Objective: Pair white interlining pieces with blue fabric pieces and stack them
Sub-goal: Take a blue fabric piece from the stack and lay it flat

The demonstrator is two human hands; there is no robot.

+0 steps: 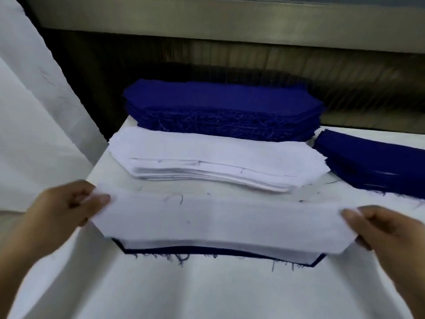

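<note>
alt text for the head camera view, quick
The left hand and right hand pinch the ends of a long white interlining piece over a frayed blue fabric piece on a white table cover. Behind lie a white interlining stack, a tall blue fabric stack, and a second blue stack at right.

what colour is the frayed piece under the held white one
Dark blue: the frayed fabric piece, head view.

place: garment workshop | evidence: stacked blue fabric pieces [220,111], white interlining stack [213,162], cloth-covered table [207,291]
</note>
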